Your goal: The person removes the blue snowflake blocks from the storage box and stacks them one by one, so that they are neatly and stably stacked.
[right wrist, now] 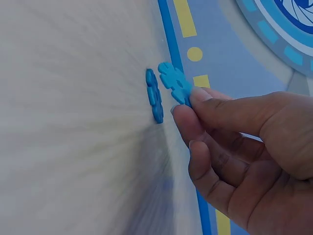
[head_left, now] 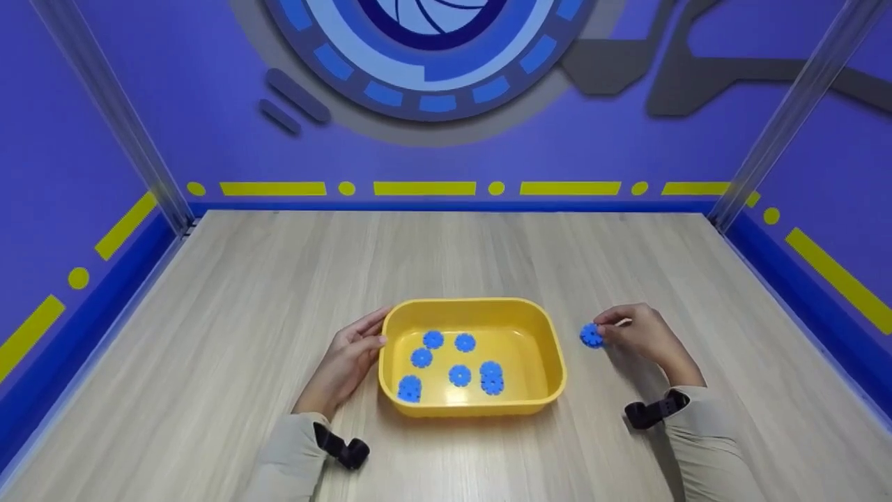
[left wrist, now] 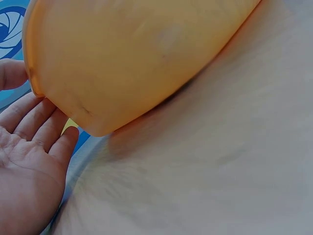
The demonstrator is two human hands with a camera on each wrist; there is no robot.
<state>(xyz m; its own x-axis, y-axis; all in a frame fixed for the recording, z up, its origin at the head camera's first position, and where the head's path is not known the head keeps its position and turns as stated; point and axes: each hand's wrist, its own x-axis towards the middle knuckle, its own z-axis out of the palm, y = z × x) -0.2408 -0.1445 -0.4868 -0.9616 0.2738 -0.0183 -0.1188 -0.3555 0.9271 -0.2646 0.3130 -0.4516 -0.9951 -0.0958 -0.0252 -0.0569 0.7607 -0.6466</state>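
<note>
discs (head_left: 456, 377): blue | tub (head_left: 474, 410): yellow | table (head_left: 209, 348): pale wood-grain | sleeves (head_left: 704, 432): beige

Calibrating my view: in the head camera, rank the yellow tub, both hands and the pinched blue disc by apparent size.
1. Yellow tub
2. Left hand and right hand, too alike to rank
3. Pinched blue disc

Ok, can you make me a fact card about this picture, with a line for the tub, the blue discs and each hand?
Tub: yellow, on the table
Discs in tub: several, blue, with notched edges; some overlap
Left hand: touches the tub's left end
Right hand: pinches a blue disc, right of the tub
Spare disc: blue, lies on the table near the pinched one
Back wall: blue-purple, with yellow dashes and dots
</note>
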